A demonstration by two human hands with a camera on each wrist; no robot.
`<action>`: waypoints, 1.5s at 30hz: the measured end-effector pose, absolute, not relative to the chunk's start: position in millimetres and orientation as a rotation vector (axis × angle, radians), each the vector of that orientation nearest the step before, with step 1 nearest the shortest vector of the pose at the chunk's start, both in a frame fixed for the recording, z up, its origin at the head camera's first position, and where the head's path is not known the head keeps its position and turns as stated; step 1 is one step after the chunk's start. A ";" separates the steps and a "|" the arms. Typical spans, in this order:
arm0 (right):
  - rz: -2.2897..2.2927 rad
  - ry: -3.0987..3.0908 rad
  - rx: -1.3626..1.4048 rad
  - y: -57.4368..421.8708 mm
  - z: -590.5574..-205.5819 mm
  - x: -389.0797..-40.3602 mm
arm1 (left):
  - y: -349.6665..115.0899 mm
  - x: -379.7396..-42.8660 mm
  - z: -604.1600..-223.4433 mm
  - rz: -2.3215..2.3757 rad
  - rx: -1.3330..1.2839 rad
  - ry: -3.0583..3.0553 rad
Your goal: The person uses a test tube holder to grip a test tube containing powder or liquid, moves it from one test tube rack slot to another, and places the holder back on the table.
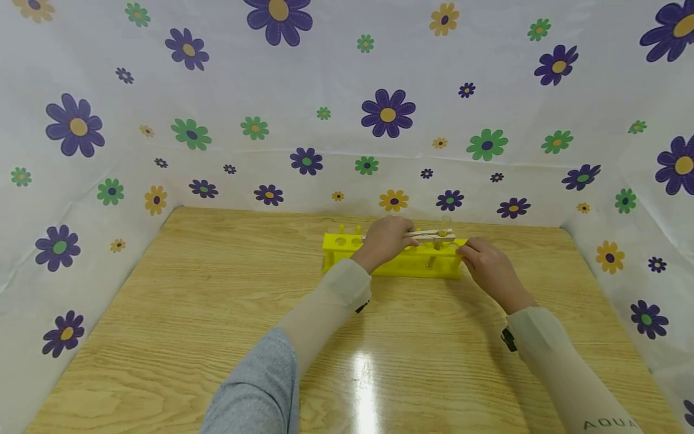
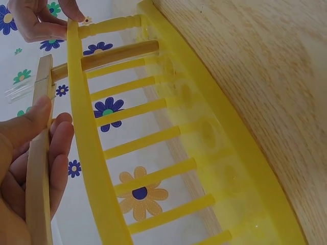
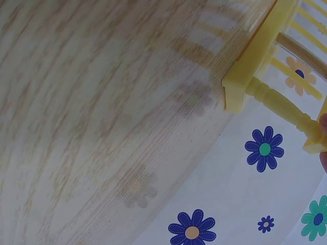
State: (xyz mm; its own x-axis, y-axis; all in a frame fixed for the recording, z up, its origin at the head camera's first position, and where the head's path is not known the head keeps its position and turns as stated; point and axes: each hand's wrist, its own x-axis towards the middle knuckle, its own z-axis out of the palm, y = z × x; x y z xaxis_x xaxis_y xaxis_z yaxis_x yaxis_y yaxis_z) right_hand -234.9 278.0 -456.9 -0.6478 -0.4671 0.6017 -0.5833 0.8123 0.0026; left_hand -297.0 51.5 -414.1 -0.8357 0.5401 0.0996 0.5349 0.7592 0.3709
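My left hand [image 1: 384, 241] grips a wooden test tube clamp [image 2: 38, 199], its thumb on one side and its fingers curled round the other. Near its far end, the clamp is around the upper part of a glass test tube [image 2: 125, 54] with brownish liquid. The tube stands through a hole near the right end of a yellow test tube rack [image 1: 390, 265], its clear mouth sticking out above the clamp. With thumb and fingers, my right hand [image 1: 490, 265] pinches the top bar at the rack's right end. Only its fingertips [image 3: 323, 122] show in the right wrist view.
The rack stands upright near the back edge of a wood-grain table [image 1: 244, 313]. Yellow pegs [image 1: 341, 229] rise along its rear side. A white flower-printed cloth [image 1: 325, 78] hangs behind and on both sides.
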 end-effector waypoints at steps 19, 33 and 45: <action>0.270 -2.409 0.770 279.0 -456.1 -234.2 | 49.3 -298.7 -415.3 0.511 0.932 2.923; 0.265 -2.433 0.759 276.0 -453.7 -233.2 | 45.5 -295.5 -416.0 0.493 0.946 2.931; 0.254 -2.431 0.756 277.0 -453.2 -233.7 | 47.6 -295.7 -413.6 0.523 0.900 2.919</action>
State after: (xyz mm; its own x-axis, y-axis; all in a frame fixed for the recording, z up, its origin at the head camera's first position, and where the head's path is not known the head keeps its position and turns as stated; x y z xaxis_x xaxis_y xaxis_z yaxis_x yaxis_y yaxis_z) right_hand -233.7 277.0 -453.2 -0.6744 -0.4601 0.5775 -0.5697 0.8218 -0.0104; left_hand -295.7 47.6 -413.6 -0.8306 0.5538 0.0579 0.5395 0.7747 0.3298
